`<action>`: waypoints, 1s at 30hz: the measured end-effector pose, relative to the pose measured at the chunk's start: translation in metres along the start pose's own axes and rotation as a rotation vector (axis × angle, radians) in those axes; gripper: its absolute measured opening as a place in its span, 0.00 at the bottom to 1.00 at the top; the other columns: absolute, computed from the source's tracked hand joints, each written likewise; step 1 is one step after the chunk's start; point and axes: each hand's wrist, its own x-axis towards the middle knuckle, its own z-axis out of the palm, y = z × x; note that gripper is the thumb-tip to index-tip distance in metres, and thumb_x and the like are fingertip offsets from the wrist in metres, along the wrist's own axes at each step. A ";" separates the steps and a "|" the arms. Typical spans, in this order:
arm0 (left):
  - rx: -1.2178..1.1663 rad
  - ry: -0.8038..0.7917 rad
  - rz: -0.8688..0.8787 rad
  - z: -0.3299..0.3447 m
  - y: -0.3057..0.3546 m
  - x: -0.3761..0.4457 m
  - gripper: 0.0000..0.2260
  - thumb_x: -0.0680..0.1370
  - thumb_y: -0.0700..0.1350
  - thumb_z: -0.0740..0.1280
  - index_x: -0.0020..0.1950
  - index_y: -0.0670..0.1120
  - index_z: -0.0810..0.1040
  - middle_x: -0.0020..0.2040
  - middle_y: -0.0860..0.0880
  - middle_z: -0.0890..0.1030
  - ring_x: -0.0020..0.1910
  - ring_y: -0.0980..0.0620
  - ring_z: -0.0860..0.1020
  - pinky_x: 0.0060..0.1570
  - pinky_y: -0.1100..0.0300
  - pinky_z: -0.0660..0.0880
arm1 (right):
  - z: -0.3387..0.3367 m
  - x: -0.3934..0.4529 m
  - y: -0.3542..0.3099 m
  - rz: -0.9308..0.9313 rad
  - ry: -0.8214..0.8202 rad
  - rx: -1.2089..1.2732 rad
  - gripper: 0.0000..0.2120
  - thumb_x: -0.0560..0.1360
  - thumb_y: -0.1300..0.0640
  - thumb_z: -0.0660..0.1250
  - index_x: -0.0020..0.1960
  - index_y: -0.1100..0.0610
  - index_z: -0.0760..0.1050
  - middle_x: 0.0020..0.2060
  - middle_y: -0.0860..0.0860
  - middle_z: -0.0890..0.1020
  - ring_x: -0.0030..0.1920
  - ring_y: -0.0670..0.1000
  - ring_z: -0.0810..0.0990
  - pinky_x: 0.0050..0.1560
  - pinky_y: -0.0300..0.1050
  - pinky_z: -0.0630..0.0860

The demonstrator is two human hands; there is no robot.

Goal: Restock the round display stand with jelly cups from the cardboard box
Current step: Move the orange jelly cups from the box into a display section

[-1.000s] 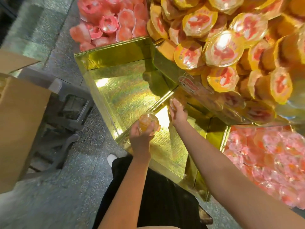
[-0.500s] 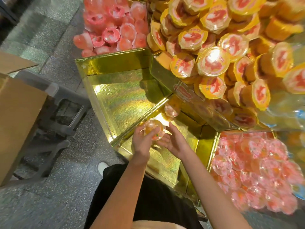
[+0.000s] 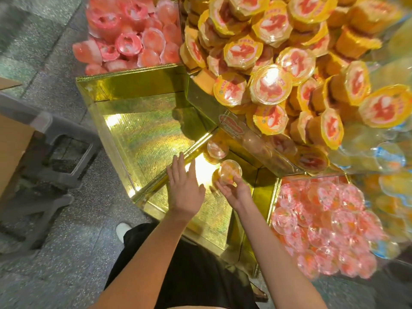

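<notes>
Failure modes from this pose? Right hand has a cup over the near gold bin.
1. The right hand pinches the jelly cup by fingertips only; it may slip and roll on the shiny bin floor.
2. The yellow cup pile leans above the single cup already placed; a brush reaching in might start a slide.
3. The open left hand hovers beside the drop spot and could get in the way.

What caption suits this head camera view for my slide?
Right hand holds a clear orange jelly cup over the gold foil display compartment; open left hand hovers beside it.
</notes>
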 end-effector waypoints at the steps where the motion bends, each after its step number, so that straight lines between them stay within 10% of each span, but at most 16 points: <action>1: 0.064 -0.022 0.000 -0.002 -0.002 0.002 0.36 0.78 0.54 0.62 0.79 0.45 0.47 0.79 0.40 0.41 0.77 0.41 0.38 0.74 0.45 0.35 | 0.002 0.006 -0.005 -0.013 0.033 0.005 0.13 0.83 0.61 0.54 0.67 0.61 0.65 0.50 0.63 0.75 0.51 0.61 0.78 0.44 0.54 0.81; 5: 0.115 -0.195 -0.022 -0.007 -0.007 0.011 0.40 0.80 0.53 0.59 0.76 0.41 0.32 0.76 0.43 0.33 0.76 0.42 0.35 0.74 0.44 0.36 | 0.011 0.033 -0.024 -0.060 0.107 -0.132 0.09 0.83 0.62 0.54 0.57 0.63 0.71 0.51 0.61 0.76 0.41 0.54 0.76 0.58 0.52 0.77; 9: 0.049 -0.225 0.009 -0.004 -0.016 0.010 0.43 0.77 0.48 0.63 0.76 0.41 0.32 0.75 0.44 0.30 0.76 0.43 0.33 0.71 0.46 0.32 | 0.015 0.050 -0.036 -0.125 0.237 -0.182 0.13 0.81 0.68 0.57 0.64 0.71 0.67 0.54 0.63 0.77 0.47 0.59 0.80 0.42 0.50 0.80; 14: -0.112 -0.230 0.070 -0.007 -0.025 0.009 0.42 0.76 0.44 0.63 0.78 0.43 0.36 0.75 0.47 0.31 0.75 0.48 0.32 0.70 0.51 0.30 | 0.005 0.047 -0.023 -0.171 0.236 -0.107 0.18 0.80 0.61 0.63 0.67 0.66 0.67 0.60 0.64 0.77 0.56 0.59 0.80 0.51 0.52 0.81; 17: -0.239 -0.237 0.076 -0.009 -0.032 0.010 0.37 0.77 0.43 0.63 0.79 0.44 0.44 0.78 0.47 0.37 0.76 0.51 0.34 0.71 0.52 0.31 | 0.009 0.033 -0.006 -0.133 0.167 -0.137 0.19 0.79 0.50 0.64 0.64 0.60 0.68 0.33 0.52 0.71 0.29 0.48 0.72 0.34 0.39 0.79; 22: -0.519 -0.275 0.020 -0.030 -0.040 0.015 0.21 0.79 0.41 0.64 0.73 0.46 0.68 0.79 0.49 0.53 0.78 0.51 0.50 0.75 0.55 0.47 | 0.027 -0.005 0.026 -0.013 0.156 -0.196 0.08 0.82 0.54 0.56 0.49 0.58 0.69 0.30 0.52 0.72 0.22 0.46 0.72 0.22 0.37 0.70; 26: -0.679 -0.342 -0.090 -0.059 -0.065 0.018 0.16 0.79 0.41 0.65 0.66 0.46 0.75 0.66 0.47 0.75 0.62 0.50 0.75 0.56 0.65 0.69 | 0.068 -0.051 0.038 -0.077 0.097 -0.318 0.09 0.79 0.66 0.57 0.41 0.61 0.73 0.25 0.54 0.73 0.17 0.47 0.71 0.18 0.32 0.66; 30: -0.835 -0.299 -0.270 -0.088 -0.107 0.012 0.11 0.78 0.40 0.65 0.59 0.46 0.78 0.49 0.49 0.79 0.45 0.52 0.76 0.34 0.74 0.69 | 0.121 -0.088 0.057 -0.283 -0.022 -0.577 0.12 0.77 0.69 0.54 0.51 0.64 0.75 0.32 0.57 0.75 0.25 0.48 0.74 0.22 0.34 0.70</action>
